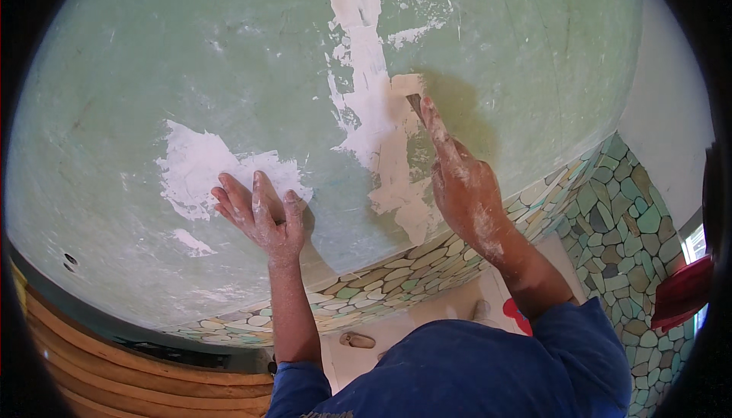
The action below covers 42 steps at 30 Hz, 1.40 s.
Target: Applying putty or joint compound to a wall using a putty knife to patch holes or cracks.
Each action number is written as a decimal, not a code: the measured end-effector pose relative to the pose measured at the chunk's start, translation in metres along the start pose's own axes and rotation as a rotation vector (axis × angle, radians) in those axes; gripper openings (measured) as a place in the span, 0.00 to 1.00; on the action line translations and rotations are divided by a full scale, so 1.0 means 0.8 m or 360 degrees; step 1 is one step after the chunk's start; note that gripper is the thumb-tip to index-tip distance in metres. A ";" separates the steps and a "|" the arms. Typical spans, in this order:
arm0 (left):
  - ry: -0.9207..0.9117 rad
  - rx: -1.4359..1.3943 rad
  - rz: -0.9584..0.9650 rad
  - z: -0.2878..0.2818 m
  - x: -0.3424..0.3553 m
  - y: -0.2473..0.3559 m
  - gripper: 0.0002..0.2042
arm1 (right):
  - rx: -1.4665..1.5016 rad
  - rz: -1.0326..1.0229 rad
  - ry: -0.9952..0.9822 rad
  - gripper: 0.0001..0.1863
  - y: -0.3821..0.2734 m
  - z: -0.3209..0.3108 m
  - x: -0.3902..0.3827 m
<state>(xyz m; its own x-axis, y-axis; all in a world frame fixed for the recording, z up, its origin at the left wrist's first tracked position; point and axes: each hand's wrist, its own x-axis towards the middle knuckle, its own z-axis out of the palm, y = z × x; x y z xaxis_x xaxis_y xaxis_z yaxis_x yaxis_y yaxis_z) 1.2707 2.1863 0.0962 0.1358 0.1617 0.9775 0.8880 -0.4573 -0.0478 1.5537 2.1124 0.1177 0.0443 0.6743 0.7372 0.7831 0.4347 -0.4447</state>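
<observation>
My right hand [465, 178] is closed around a putty knife [415, 103], its index finger stretched along the tool toward the blade. The handle is mostly hidden in the palm. The blade, pale with filler, lies at the right side of a white filler strip [364, 60] on the green wall [252, 60]. My left hand [267, 220] holds nothing; its fingers are spread, dusted white, over the lower edge of a broad white filler patch [200, 160]. Whether the left fingertips touch the wall, I cannot tell.
A band of pebble-like stone tiles [374, 285] runs below the green wall and continues at the right [618, 224]. Orange-brown ridged material [152, 384] is at the lower left. A sandal [357, 340] lies on the pale floor, and dark red cloth [681, 294] hangs at the right.
</observation>
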 end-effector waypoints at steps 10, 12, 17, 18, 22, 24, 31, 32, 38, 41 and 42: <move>-0.0006 0.0019 0.0005 -0.001 0.000 -0.001 0.24 | -0.0057 -0.0065 0.0042 0.41 0.009 -0.011 0.008; -0.0013 0.0006 0.0004 -0.002 0.000 0.000 0.24 | -0.0057 -0.0052 0.0045 0.41 0.008 -0.016 0.013; -0.0009 -0.0016 -0.0005 -0.002 0.000 0.000 0.24 | -0.0123 -0.0102 0.0030 0.42 0.001 -0.017 0.024; -0.0007 -0.0013 -0.0005 -0.002 0.000 -0.001 0.24 | -0.0134 -0.0101 0.0013 0.42 -0.001 -0.018 0.026; 0.0001 0.0014 0.0000 0.000 -0.001 0.000 0.23 | -0.0192 -0.0041 -0.0048 0.43 -0.004 -0.022 0.024; 0.0005 0.0014 0.0001 -0.001 0.000 -0.001 0.23 | -0.0272 -0.0125 0.0022 0.41 0.001 -0.018 0.020; 0.0010 0.0024 -0.0015 0.001 -0.001 0.002 0.23 | -0.0257 -0.0102 0.0028 0.39 0.014 -0.013 0.007; 0.0022 0.0025 -0.0016 0.001 0.000 0.001 0.24 | -0.0072 -0.0112 0.0126 0.34 0.018 -0.010 0.008; 0.0000 0.0026 -0.0006 -0.001 -0.001 0.000 0.23 | 0.1326 0.0534 -0.0203 0.14 0.036 -0.008 -0.007; 0.0002 0.0001 0.0018 -0.002 0.002 0.002 0.25 | 0.1462 0.0677 -0.0320 0.11 0.044 0.002 -0.003; -0.0001 -0.0005 0.0019 -0.001 0.002 0.002 0.25 | 0.1408 0.0668 -0.0351 0.11 0.045 0.005 0.000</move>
<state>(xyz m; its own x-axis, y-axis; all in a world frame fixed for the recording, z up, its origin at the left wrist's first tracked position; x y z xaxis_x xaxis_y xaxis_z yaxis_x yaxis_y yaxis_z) 1.2716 2.1851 0.0976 0.1470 0.1568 0.9766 0.8851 -0.4617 -0.0591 1.5797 2.1305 0.0994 0.0247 0.9314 0.3631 -0.0159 0.3636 -0.9314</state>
